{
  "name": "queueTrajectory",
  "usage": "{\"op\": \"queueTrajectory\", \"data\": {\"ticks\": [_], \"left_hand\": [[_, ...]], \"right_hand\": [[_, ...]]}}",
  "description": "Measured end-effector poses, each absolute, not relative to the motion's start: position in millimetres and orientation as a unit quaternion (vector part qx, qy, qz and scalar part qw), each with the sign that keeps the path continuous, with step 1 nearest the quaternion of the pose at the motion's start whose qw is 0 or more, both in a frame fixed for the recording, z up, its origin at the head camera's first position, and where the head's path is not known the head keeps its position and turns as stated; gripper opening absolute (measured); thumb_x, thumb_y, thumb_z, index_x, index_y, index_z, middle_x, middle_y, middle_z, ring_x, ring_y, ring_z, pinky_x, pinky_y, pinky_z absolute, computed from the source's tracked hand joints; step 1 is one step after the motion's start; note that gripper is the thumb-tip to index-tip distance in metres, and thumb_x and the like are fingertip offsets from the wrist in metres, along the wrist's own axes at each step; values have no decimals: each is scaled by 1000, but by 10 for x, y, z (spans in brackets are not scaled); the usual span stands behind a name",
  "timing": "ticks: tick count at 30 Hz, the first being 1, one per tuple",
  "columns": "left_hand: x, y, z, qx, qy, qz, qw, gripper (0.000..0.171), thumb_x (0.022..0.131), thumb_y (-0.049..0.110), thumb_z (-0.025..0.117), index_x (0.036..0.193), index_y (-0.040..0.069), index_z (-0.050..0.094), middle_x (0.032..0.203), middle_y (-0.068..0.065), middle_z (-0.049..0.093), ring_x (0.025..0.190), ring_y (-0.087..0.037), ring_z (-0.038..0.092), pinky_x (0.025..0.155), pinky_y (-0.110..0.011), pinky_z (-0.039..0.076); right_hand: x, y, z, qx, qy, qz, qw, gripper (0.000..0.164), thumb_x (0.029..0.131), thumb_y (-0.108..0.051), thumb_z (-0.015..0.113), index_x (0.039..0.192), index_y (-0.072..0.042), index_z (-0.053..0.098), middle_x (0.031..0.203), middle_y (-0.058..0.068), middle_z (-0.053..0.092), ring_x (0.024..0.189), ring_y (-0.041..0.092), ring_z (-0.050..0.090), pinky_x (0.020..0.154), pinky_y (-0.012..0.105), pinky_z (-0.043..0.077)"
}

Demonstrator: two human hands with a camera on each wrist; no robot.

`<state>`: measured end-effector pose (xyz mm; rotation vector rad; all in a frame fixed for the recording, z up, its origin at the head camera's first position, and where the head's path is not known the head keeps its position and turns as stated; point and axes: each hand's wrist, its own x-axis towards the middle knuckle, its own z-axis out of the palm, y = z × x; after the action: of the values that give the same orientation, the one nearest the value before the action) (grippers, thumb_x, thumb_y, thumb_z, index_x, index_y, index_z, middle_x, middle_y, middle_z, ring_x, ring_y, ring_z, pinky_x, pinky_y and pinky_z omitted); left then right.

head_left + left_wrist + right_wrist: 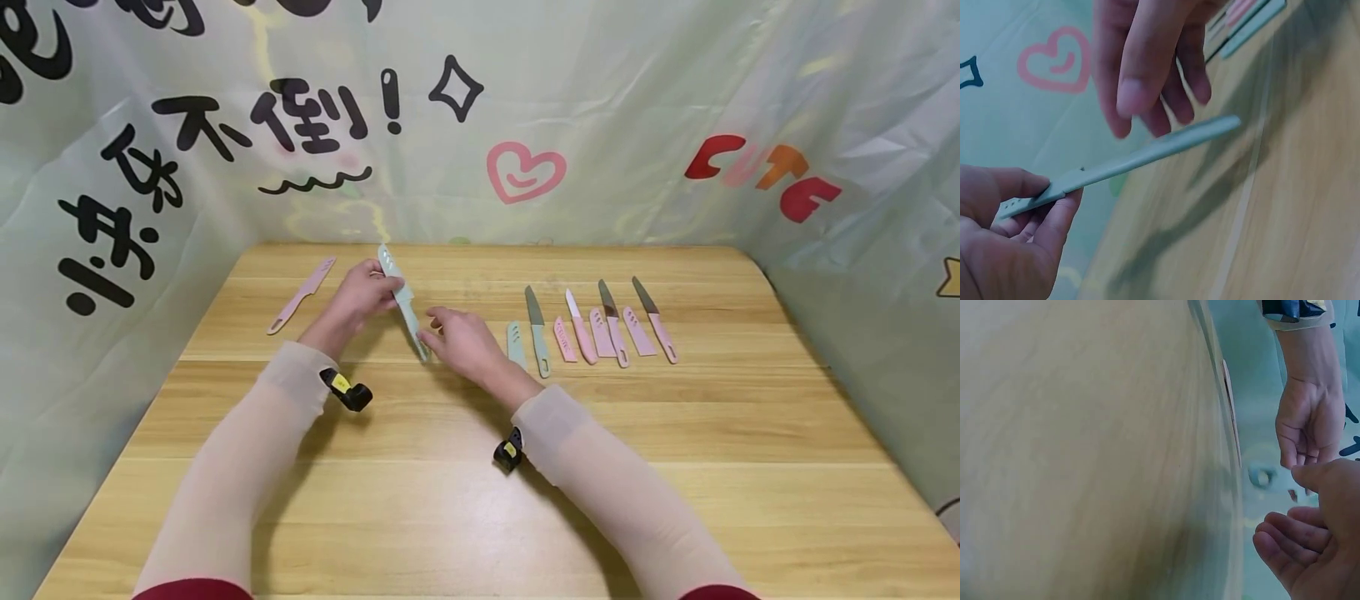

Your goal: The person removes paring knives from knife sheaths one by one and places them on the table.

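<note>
My left hand pinches a pale green knife by its slotted sheath, thumb on one side and fingers on the other. The knife is raised over the table, its handle pointing toward my right hand. That right hand has its fingers loosely bent and parted, with the fingertips close by the handle. In the right wrist view, the right palm shows with nothing in it. A pink knife in its sheath lies on the table left of my left hand.
On the wooden table, right of my hands, lie a green sheath, a green knife, several pink knives and pink sheaths side by side. A printed cloth hangs behind the table's far edge.
</note>
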<state>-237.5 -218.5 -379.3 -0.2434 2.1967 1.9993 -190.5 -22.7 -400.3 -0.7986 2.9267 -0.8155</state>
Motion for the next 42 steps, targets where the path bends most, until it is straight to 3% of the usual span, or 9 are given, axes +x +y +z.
{"op": "queueTrajectory", "data": {"ticks": [6,13,19,23,29,31,37,42], "left_hand": [[-2320,-2084,-3805,-85,651,750,81,23,98,-2,54,119,-2,45,107,-14,52,81,-15,64,79,-23,58],[-2274,-2010,-3832,-73,638,763,73,38,98,-2,53,133,-5,38,122,-20,50,92,-18,63,85,-24,56],[-2255,-2022,-3871,-45,629,773,66,46,98,-3,53,138,-8,32,122,-22,51,94,-19,64,88,-25,55],[-2234,-2049,-3878,-29,650,757,57,45,97,0,58,134,-4,34,117,-18,51,98,-23,62,90,-29,55],[-2213,-2050,-3850,-3,797,604,-3,79,91,18,73,152,6,24,144,-18,36,121,-33,53,96,-41,52],[-2198,-2037,-3839,20,854,519,-33,84,90,24,74,155,9,23,151,-17,30,128,-33,47,101,-45,48],[-2139,-1993,-3803,122,952,262,-100,71,93,35,69,150,7,37,157,-14,29,144,-36,22,118,-50,19],[-2067,-1976,-3751,231,957,138,-105,62,95,32,66,146,4,44,150,-14,42,142,-37,27,120,-50,11]], "right_hand": [[-1890,-239,-4010,-235,936,-261,-15,49,97,-34,62,136,-5,56,108,9,71,84,19,67,66,28,55],[-1871,-216,-4002,-228,941,-249,-33,41,97,-27,64,130,-5,61,81,2,64,63,15,54,50,24,44],[-1875,-132,-3949,-228,938,-258,-34,37,97,-22,63,130,-4,62,84,5,65,54,13,49,44,23,40],[-1889,-57,-3902,-224,941,-252,-29,36,99,-22,61,131,-6,62,89,6,67,54,13,51,45,24,42],[-1900,73,-3850,-229,945,-232,-17,37,100,-23,58,134,-8,60,109,10,69,61,15,54,49,25,44],[-1903,119,-3835,-234,945,-229,-14,37,101,-23,58,134,-8,60,110,9,69,60,15,54,49,25,45],[-1919,251,-3808,-263,941,-214,-18,34,100,-19,57,131,-6,61,109,8,69,68,15,57,57,26,48],[-1924,354,-3780,-292,933,-209,-15,34,101,-19,57,131,-5,62,108,8,69,70,15,57,58,27,48]]}}
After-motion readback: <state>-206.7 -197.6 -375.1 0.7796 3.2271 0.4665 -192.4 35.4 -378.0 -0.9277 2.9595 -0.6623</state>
